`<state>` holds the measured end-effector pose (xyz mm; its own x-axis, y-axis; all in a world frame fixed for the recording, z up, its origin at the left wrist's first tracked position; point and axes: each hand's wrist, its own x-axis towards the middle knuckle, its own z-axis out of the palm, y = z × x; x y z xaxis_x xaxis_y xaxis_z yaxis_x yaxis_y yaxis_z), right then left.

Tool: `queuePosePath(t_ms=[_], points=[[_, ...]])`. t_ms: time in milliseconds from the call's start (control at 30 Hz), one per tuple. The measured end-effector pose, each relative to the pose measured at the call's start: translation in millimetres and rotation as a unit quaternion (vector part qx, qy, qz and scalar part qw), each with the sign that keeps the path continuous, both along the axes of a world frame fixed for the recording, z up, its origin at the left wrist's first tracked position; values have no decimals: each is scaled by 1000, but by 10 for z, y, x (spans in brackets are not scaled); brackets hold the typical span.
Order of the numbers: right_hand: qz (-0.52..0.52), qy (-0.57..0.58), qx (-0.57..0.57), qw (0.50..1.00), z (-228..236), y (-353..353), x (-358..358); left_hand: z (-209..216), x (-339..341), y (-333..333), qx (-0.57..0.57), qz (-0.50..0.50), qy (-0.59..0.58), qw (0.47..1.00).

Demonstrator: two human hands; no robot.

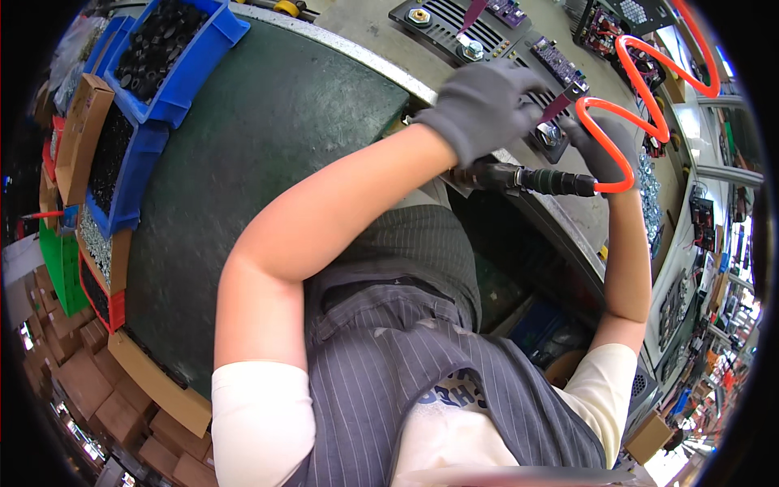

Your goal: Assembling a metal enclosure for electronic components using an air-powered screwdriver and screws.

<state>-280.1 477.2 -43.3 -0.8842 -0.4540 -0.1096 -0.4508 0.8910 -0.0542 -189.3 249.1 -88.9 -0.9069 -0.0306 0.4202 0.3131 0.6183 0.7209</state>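
My left hand (487, 105), in a grey glove, reaches over a slotted dark metal plate (523, 58) on the bench. Its fingers are apart, with the tips close to a purple strip (560, 105); whether they touch it I cannot tell. At the plate's right end, my gloved right hand (604, 150) is beside a shiny bolt with a nut (548, 132). The orange hose partly covers this hand, and most of its fingers are hidden. Below my left wrist, a dark air tool (519, 178) lies along the bench edge, its head hidden.
A coiled orange hose (625, 105) runs from the tool to the upper right. Blue bins (180, 93) of black parts stand at the left. Circuit boards (613, 36) sit at the far right, and loose metal fasteners (649, 199) lie beyond my right hand.
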Motion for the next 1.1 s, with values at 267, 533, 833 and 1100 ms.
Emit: queuePosePath(t_ms=[267, 533, 833, 1100], points=[[-270, 6, 235, 934, -236, 1806, 206, -207, 952, -1733, -284, 185, -32, 940], [-227, 37, 16, 973, -834, 1828, 430, -350, 1029, -1907, -314, 230, -25, 921], [-180, -7, -14, 984, -523, 833, 283, -377, 1088, -1946, -284, 216, -21, 934], [263, 29, -163, 950, -156, -873, -206, -324, 761, -1735, -343, 104, -81, 930]])
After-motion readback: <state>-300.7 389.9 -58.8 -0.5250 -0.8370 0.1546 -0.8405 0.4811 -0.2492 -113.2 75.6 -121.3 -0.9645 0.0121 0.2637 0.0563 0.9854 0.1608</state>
